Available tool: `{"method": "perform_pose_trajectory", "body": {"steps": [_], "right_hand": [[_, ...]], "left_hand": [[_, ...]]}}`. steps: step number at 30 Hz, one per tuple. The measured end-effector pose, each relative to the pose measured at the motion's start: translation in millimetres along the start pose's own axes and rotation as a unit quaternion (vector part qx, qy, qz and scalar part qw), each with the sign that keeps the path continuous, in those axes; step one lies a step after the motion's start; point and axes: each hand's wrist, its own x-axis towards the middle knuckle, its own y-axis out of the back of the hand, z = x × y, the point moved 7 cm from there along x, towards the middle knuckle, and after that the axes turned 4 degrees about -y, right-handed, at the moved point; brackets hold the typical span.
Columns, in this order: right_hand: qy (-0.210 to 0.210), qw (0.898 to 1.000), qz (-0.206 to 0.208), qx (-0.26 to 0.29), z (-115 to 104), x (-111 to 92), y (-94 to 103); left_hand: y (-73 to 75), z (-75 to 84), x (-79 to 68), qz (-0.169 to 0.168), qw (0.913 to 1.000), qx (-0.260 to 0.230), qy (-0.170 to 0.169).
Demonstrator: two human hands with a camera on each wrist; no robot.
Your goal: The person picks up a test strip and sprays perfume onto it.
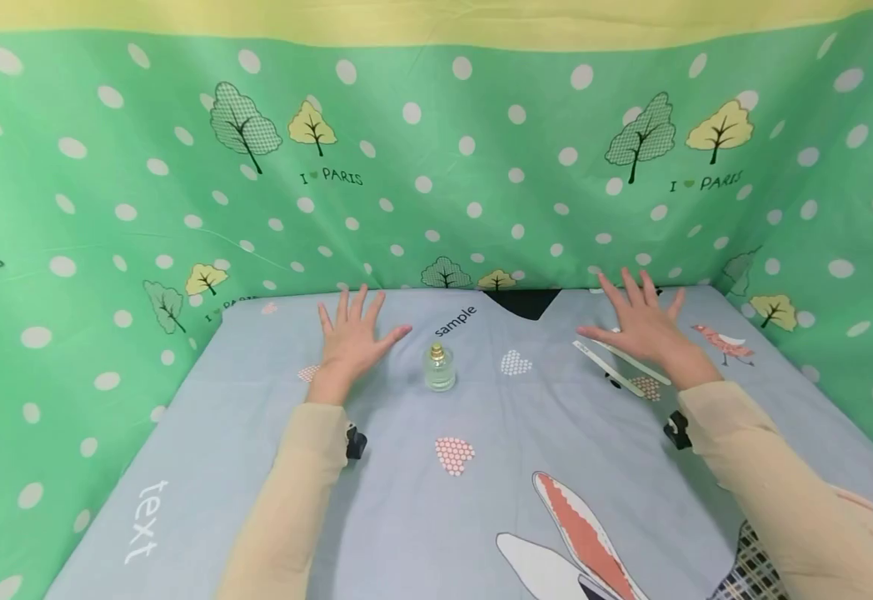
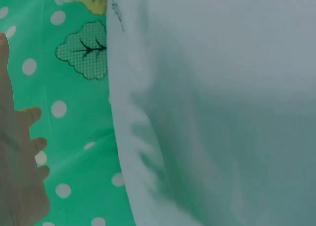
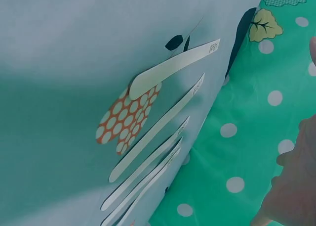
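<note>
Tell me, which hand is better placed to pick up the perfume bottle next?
Likely the left hand: it is spread open close to the perfume bottle. The right hand is farther off, near the paper strips.

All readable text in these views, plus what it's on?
"I PARIS", with a green heart between: green polka-dot cloth backdrop, whole at upper left and upper right; others at left partly cut off.
"sample": pale blue-grey printed cloth, dark letters, far side.
"text": same blue-grey cloth, white letters, near left.
Flat white curved strips: marks at the ends, too small to read.
Pale green glass bottle with gold neck: markings too blurred to read.
</note>
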Motion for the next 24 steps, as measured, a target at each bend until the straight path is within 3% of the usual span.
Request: {"method": "perform_pose_trajectory", "body": {"steps": [16, 24], "right_hand": [[-0.005, 1.000, -0.007, -0.017, 9.2, 0.9, 1.4], [-0.007, 1.000, 0.001, -0.011, 14.2, -2.8, 0.0]], "left_hand": [[0.0, 25.9, -5.6, -0.007, 0.9986, -0.043, -0.029], [3.4, 44.6, -13.7, -0.009, 0.9947, -0.081, -0.063]]}}
